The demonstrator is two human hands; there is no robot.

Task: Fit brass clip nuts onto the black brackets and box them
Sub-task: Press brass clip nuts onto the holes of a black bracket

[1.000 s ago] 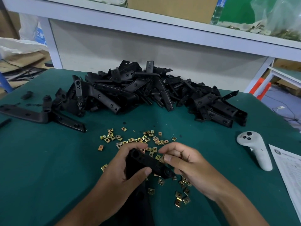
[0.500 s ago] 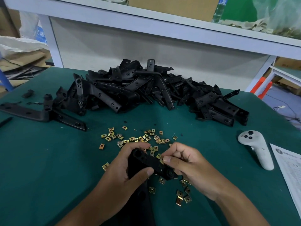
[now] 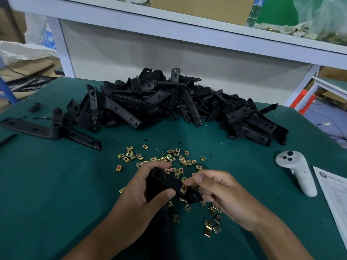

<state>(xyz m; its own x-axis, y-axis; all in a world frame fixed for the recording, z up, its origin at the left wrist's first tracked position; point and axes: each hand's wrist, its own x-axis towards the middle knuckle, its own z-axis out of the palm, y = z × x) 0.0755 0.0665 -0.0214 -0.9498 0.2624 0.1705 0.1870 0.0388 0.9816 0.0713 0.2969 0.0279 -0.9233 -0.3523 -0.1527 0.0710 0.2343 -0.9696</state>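
My left hand (image 3: 142,196) grips a black bracket (image 3: 166,182) just above the green table, thumb across its front face. A brass clip nut (image 3: 183,188) sits on the bracket's edge near its round end, and my right hand (image 3: 219,192) pinches it with thumb and fingertips. Several loose brass clip nuts (image 3: 169,158) lie scattered on the table beyond and under my hands. A big heap of black brackets (image 3: 169,102) fills the back of the table.
One long black bracket (image 3: 47,130) lies apart at the left. A white handheld controller (image 3: 298,173) and a printed sheet (image 3: 334,199) lie at the right. The white shelf frame (image 3: 169,21) stands behind the green table (image 3: 56,184).
My right fingers have shifted along the bracket, and the brass nut now shows on its edge. The view has tilted slightly; the left hand's grip is unchanged.
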